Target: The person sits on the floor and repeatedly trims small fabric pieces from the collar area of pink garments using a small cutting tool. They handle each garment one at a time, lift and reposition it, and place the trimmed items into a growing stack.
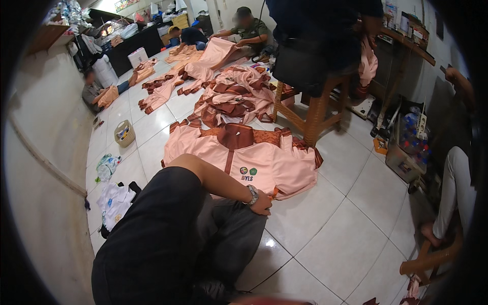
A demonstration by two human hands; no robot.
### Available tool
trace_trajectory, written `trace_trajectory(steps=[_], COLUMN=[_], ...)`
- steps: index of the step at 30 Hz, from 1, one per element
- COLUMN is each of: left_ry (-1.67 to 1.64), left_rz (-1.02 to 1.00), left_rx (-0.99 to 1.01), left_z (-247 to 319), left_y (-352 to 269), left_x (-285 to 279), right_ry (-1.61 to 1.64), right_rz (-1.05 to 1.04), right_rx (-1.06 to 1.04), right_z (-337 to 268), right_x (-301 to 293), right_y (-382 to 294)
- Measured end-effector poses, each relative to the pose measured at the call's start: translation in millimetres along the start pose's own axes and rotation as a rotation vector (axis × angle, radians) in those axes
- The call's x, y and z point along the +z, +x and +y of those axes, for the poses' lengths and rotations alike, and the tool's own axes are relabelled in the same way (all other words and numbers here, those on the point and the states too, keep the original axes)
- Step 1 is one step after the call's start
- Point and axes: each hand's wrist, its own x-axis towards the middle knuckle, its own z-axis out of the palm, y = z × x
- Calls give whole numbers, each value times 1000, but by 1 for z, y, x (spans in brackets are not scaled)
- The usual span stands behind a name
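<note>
My left hand (261, 204), with a metal wristwatch (252, 194) on its wrist, rests on my grey trouser leg (240, 223). Its fingers look curled and are partly hidden; nothing can be made out in it. My right hand is out of view. Just beyond my leg, a peach shirt (259, 156) with a dark red-brown collar (235, 136) and front strip lies spread on the floor, with printed or stitched emblems on its chest. Its lower part is hidden behind my arm and leg. A blurred red shape (278, 300) crosses the bottom edge.
Behind the shirt lies a heap of similar garments (238, 93). A person sits on a brown stool (316, 114) close by; others sit on the floor farther back. At left are a woven basket (124, 133) and white cloth (114, 202); at right, a plastic bin (406, 156).
</note>
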Motion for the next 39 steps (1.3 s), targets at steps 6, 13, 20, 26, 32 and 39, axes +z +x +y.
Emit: trace_trajectory(steps=[6, 13, 20, 26, 32, 39], left_ry=[-22, -30, -51, -53, -33, -36], left_rz=[13, 4, 12, 16, -2, -18], left_rx=[20, 36, 43, 53, 30, 7], left_z=[-4, -3, -6, -7, -3, -2], left_y=[-2, -8, -10, -8, -8, -7], left_x=[1, -5, -5, -3, -6, -6], right_ry=[22, 48, 58, 62, 61, 53], right_rz=[-22, -30, -31, -23, -26, -24], right_rx=[-29, -18, -23, -34, -43, -34], right_z=[-7, -12, -13, -14, -14, -7], right_x=[1, 2, 2, 0, 0, 0], right_y=[-3, -6, -3, 1, 2, 8])
